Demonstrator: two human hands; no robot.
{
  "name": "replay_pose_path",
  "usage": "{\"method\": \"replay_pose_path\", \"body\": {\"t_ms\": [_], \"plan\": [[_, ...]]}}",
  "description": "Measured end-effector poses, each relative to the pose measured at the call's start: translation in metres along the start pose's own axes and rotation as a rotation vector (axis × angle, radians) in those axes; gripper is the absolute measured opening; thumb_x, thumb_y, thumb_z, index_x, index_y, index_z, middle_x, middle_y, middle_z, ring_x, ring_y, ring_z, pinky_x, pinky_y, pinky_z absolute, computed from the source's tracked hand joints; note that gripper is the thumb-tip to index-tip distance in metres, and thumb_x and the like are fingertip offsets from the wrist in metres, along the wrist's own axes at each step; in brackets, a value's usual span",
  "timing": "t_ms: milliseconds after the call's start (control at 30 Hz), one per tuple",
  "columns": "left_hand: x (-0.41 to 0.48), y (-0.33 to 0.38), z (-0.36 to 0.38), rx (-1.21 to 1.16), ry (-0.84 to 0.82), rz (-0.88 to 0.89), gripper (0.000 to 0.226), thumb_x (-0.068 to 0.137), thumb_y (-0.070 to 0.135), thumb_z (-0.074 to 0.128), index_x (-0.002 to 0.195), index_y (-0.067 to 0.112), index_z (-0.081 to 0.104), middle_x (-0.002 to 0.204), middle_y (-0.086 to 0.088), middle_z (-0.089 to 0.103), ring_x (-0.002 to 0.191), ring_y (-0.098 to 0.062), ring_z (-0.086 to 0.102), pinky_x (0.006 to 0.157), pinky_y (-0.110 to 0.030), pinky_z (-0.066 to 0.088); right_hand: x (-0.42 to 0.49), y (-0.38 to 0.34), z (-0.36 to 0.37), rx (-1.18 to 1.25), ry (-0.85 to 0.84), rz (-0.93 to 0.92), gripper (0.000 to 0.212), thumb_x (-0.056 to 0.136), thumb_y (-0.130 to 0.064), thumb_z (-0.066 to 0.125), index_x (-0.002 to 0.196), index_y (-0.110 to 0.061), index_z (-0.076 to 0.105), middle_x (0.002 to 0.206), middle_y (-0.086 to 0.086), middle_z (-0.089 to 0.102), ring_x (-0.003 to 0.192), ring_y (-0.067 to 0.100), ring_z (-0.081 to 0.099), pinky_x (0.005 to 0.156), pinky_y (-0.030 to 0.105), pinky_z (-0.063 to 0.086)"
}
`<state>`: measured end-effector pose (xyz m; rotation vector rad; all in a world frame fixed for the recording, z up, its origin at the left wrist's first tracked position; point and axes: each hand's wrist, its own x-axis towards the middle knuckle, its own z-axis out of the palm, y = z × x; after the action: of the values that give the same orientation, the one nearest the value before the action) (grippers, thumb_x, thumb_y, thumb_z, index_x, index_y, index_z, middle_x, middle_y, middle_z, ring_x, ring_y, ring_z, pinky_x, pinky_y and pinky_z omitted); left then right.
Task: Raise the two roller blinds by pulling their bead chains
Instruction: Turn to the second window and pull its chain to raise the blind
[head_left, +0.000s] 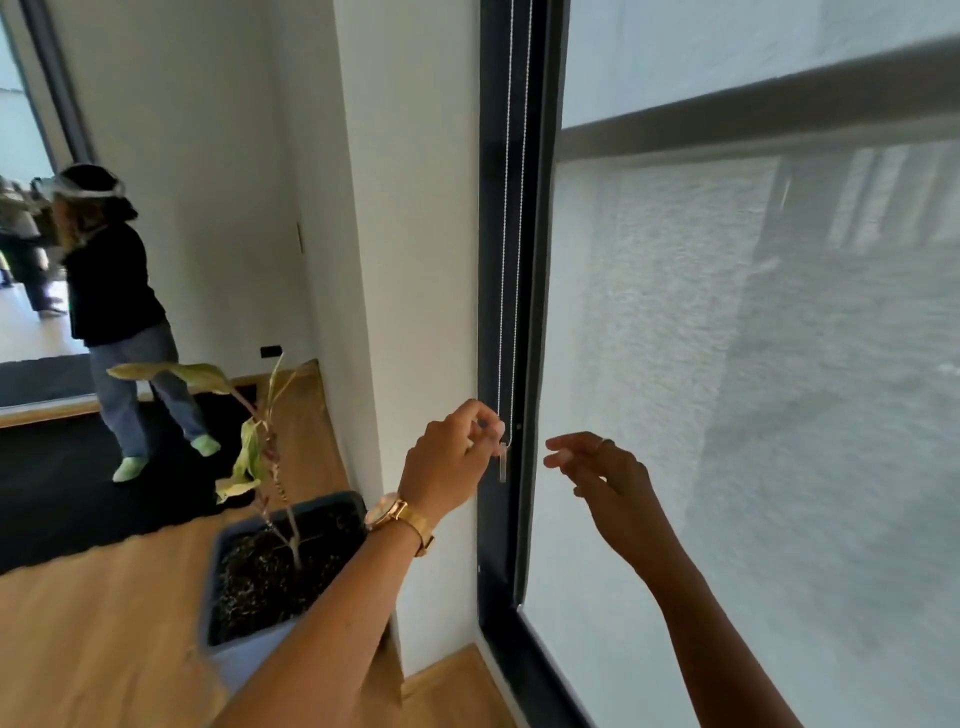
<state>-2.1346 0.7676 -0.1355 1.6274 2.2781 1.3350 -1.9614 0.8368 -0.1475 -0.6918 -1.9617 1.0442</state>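
A translucent white roller blind (727, 389) covers the window on the right, reaching down to the sill. Its thin bead chain (506, 234) hangs in a loop along the dark window frame (491, 312), with a small clear connector at the bottom of the loop. My left hand (452, 462), with a gold watch on the wrist, pinches the chain just above that connector. To the right of the chain my right hand (597, 467) hovers in front of the blind, fingers spread, touching nothing. Only one blind is in view.
A grey planter (234, 597) with a wilted plant (249, 431) stands on the wooden floor beside the white wall pillar (410, 260), under my left forearm. Further left a person (114, 312) stands on a black mat (78, 493).
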Motion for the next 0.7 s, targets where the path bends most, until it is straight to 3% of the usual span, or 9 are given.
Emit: {"method": "replay_pose_path", "body": {"t_ms": [167, 333, 467, 600, 700], "plan": [[0.099, -0.049, -0.002, -0.034, 0.085, 0.055, 0.024, 0.095, 0.038, 0.046, 0.106, 0.020, 0.058, 0.107, 0.000, 0.070, 0.087, -0.016, 0.068, 0.067, -0.023, 0.052, 0.105, 0.012, 0.044, 0.085, 0.076, 0.012, 0.020, 0.095, -0.027, 0.048, 0.102, -0.023, 0.067, 0.097, -0.008, 0.072, 0.095, 0.007, 0.066, 0.091, 0.036, 0.053], [0.185, -0.083, 0.010, -0.103, 0.045, 0.123, 0.028, 0.095, 0.040, 0.045, 0.110, 0.019, 0.056, 0.118, 0.000, 0.067, 0.102, -0.018, 0.066, 0.076, -0.023, 0.051, 0.211, 0.031, 0.070, 0.112, 0.134, 0.001, 0.020, 0.096, -0.026, 0.047, 0.103, -0.023, 0.066, 0.095, -0.010, 0.072, 0.097, 0.009, 0.066, 0.084, 0.031, 0.054], [0.258, -0.116, 0.018, -0.169, 0.074, 0.168, 0.028, 0.095, 0.037, 0.047, 0.113, 0.016, 0.056, 0.123, -0.002, 0.065, 0.108, -0.019, 0.064, 0.075, -0.015, 0.046, 0.305, 0.049, 0.089, 0.119, 0.231, -0.022, 0.019, 0.096, -0.028, 0.046, 0.101, -0.023, 0.063, 0.098, -0.007, 0.068, 0.098, 0.013, 0.064, 0.083, 0.029, 0.054], [0.324, -0.141, 0.032, -0.190, 0.016, 0.203, 0.028, 0.095, 0.034, 0.049, 0.118, 0.018, 0.054, 0.128, -0.002, 0.062, 0.114, -0.020, 0.061, 0.084, -0.022, 0.050, 0.397, 0.068, 0.099, 0.074, 0.352, 0.007, 0.017, 0.095, -0.025, 0.047, 0.102, -0.022, 0.063, 0.103, 0.001, 0.067, 0.098, 0.019, 0.064, 0.086, 0.036, 0.055], [0.359, -0.152, 0.045, -0.133, -0.008, 0.241, 0.032, 0.094, 0.037, 0.050, 0.122, 0.023, 0.052, 0.129, 0.002, 0.061, 0.114, -0.016, 0.061, 0.082, -0.022, 0.051, 0.455, 0.075, 0.097, -0.095, 0.474, -0.059, 0.013, 0.093, -0.026, 0.049, 0.100, -0.024, 0.060, 0.098, -0.009, 0.063, 0.091, 0.009, 0.061, 0.087, 0.036, 0.053]]}}
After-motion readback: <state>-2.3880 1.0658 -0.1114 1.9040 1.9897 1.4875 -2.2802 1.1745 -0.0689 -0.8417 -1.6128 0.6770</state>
